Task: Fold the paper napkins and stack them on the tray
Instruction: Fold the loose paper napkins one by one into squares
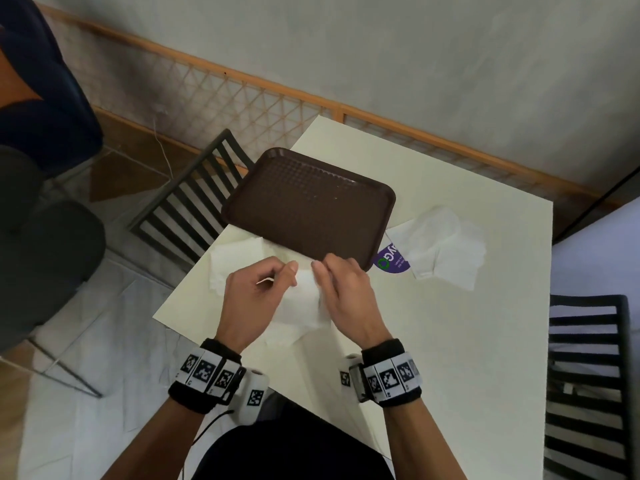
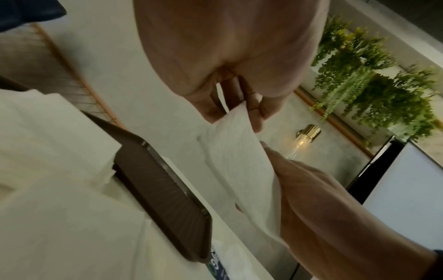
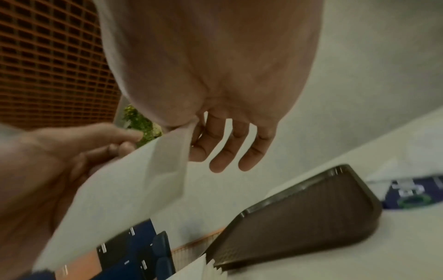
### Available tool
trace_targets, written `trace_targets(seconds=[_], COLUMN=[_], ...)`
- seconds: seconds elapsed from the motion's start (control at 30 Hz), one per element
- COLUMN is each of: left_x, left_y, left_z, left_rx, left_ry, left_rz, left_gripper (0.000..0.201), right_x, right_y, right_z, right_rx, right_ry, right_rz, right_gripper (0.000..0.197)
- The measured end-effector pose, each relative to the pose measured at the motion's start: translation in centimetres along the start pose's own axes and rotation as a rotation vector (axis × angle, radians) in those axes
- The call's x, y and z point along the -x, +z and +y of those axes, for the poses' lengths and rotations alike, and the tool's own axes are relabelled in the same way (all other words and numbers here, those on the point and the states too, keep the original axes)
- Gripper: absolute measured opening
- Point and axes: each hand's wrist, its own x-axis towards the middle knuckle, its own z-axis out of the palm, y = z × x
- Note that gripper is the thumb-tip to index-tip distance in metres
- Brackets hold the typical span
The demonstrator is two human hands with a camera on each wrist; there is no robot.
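Observation:
A white paper napkin (image 1: 304,301) hangs in the air between both hands, just in front of the brown tray (image 1: 311,206). My left hand (image 1: 287,273) pinches its upper left edge, with fingers curled round the paper (image 2: 242,113). My right hand (image 1: 320,271) pinches the upper right edge between thumb and index finger (image 3: 191,136), while its other fingers hang straight. The napkin (image 3: 120,189) slopes down from that pinch toward the left hand. Nothing lies on the tray (image 2: 163,189), which rests on the cream table.
Flat white napkins (image 1: 235,261) lie left of the hands, partly under the tray's near edge. A torn pack of napkins (image 1: 443,244) with a purple label (image 1: 391,261) sits to the tray's right. Black slatted chairs (image 1: 194,202) stand at the table's left and right sides.

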Motion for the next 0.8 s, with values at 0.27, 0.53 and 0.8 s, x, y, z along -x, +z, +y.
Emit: trace_targets(seconds=[0.27,0.53,0.8], left_x=[0.1,0.4,0.7], left_y=[-0.6,0.3,1.0], left_z=[-5.4,-12.0,-10.2], left_rx=[-0.173,-0.430,-0.582], left_ry=[-0.170,-0.427,-0.166], left_rz=[0.087,-0.229,-0.134], left_gripper=[0.018,0.048,0.041], right_x=[-0.5,0.7,-0.9], right_y=[4.6,8.8,1.9], right_z=[0.6,3.3,9.4], right_rx=[-0.321,0.160,0.335], right_ry=[0.244,0.301,0.414], right_rz=[-0.032,-0.456,-0.020], right_gripper=[0.014,0.020,0.022])
